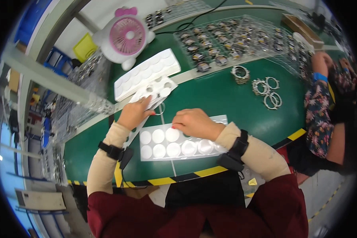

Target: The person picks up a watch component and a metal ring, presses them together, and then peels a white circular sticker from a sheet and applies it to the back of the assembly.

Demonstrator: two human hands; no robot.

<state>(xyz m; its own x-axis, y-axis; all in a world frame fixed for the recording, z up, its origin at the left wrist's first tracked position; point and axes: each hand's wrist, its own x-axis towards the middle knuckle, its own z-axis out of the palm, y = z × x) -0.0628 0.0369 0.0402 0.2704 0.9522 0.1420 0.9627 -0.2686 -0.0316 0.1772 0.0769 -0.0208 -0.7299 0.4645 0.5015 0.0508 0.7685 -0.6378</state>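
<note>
A pale sheet (166, 158) with two rows of round white stickers lies on the green table in front of me. My right hand (196, 123) is closed in a pinch at the upper edge of one round white sticker (172, 135) on that sheet. To the left, my left hand (134, 114) rests on a white strip with round holes (162, 84), thumb and forefinger apart. A thin pale ring (161, 108) shows beside the left thumb. Just beyond the strip lies a stack of white sheets with round stickers (146, 73).
Metal watch cases (271, 99) stand at the right, beside a stack of them (240, 74). Clear trays of watch parts (226, 39) line the back. A pink-and-white fan (125, 37) is at far left. Another person's arm (319, 103) reaches in at right.
</note>
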